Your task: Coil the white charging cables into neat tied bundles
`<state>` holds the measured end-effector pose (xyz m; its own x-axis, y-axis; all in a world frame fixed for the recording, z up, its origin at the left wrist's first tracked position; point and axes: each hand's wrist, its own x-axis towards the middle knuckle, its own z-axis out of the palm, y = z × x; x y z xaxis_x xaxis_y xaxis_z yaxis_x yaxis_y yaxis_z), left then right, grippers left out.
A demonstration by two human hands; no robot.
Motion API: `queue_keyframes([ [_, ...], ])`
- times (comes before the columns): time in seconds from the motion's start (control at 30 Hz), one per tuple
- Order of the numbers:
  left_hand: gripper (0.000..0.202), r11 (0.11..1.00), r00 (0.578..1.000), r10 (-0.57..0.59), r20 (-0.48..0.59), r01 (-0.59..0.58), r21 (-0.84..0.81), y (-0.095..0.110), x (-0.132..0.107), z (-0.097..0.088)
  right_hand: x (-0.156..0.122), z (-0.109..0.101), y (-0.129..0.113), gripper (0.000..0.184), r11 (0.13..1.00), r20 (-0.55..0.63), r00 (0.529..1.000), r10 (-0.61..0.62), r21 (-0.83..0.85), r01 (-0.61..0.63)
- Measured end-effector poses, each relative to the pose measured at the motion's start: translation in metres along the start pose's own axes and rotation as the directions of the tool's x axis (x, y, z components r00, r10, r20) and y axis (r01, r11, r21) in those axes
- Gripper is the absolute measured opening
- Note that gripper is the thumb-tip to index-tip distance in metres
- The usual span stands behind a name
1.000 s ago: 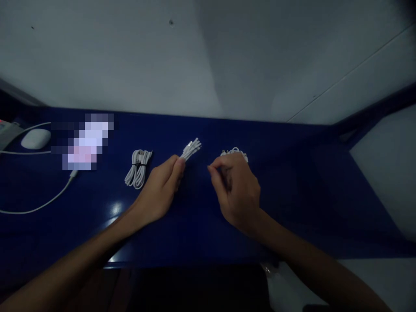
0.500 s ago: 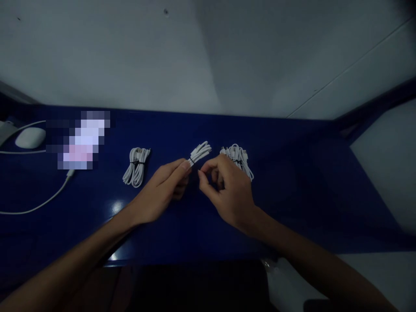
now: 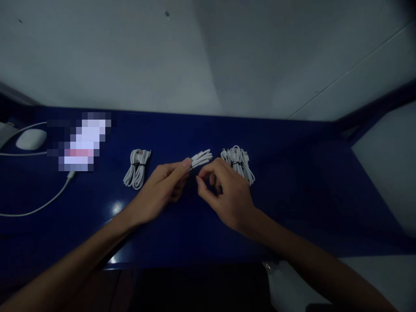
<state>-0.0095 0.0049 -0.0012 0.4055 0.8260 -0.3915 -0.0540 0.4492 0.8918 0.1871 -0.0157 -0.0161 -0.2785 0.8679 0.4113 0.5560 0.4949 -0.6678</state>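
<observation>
Pale grey wall [image 3: 208,65] stands behind a dark blue desk [image 3: 308,182], and the light is weak. Over the middle of the desk the left hand [image 3: 159,193] pinches a folded white cable [image 3: 201,158] between thumb and forefinger; the folded loops stick out to the right, a little above the desk. The right hand [image 3: 227,195] is just beside this cable with its fingers curled narrow, thumb and forefinger close together near the loops, but I cannot tell if they really grip something. On the desk to the left lies a tied cable bundle [image 3: 137,168], well apart from the hands. A bigger cable pile [image 3: 239,162] lies just behind the right hand. At the far left there is a white oval object [image 3: 30,139], and a loose white cord [image 3: 45,201] runs along the desk below a blurred patch [image 3: 81,142].
</observation>
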Motion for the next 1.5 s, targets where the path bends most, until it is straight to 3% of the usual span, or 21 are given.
queue_keyframes([
  [0.17, 0.056, 0.998, 1.0, -0.007, 0.028, 0.009, -0.065, 0.0, 0.002, -0.003, 0.0, -0.001, -0.001, 0.01, 0.999, 0.025, 1.0, 0.012, 0.052, -0.013],
  [0.3, 0.058, 0.994, 0.999, -0.015, 0.035, 0.019, -0.106, 0.0, 0.002, -0.004, 0.0, -0.003, -0.005, 0.006, 0.974, 0.056, 0.991, 0.12, 0.188, -0.128],
  [0.47, 0.057, 0.994, 1.0, 0.011, 0.014, -0.009, -0.108, -0.002, 0.001, -0.005, 0.002, -0.002, -0.007, 0.011, 0.857, 0.103, 0.946, 0.308, 0.402, -0.323],
  [0.6, 0.056, 0.995, 0.999, 0.04, 0.01, -0.039, -0.095, -0.006, 0.002, -0.005, 0.003, -0.001, -0.005, 0.014, 0.747, 0.159, 0.911, 0.379, 0.528, -0.403],
  [0.8, 0.044, 0.997, 0.997, 0.076, 0.014, -0.075, -0.028, -0.01, -0.002, 0.0, 0.007, -0.002, 0.0, 0.06, 0.63, 0.26, 0.884, 0.387, 0.626, -0.46],
  [0.97, 0.051, 0.996, 0.997, 0.068, 0.043, -0.065, -0.064, -0.012, -0.004, 0.002, 0.013, -0.006, 0.008, 0.039, 0.571, 0.356, 0.879, 0.317, 0.669, -0.477],
  [1.1, 0.052, 0.993, 0.995, 0.079, 0.06, -0.073, -0.092, -0.012, -0.003, 0.002, 0.016, -0.008, 0.008, 0.024, 0.582, 0.34, 0.879, 0.336, 0.658, -0.477],
  [1.23, 0.053, 0.994, 0.996, 0.074, 0.057, -0.069, -0.084, -0.012, -0.002, 0.002, 0.016, -0.01, 0.006, 0.022, 0.592, 0.335, 0.863, 0.379, 0.629, -0.504],
  [1.5, 0.048, 0.996, 0.995, 0.064, 0.079, -0.059, -0.07, -0.016, -0.004, 0.001, 0.016, -0.014, 0.011, 0.019, 0.506, 0.437, 0.815, 0.381, 0.639, -0.579],
])
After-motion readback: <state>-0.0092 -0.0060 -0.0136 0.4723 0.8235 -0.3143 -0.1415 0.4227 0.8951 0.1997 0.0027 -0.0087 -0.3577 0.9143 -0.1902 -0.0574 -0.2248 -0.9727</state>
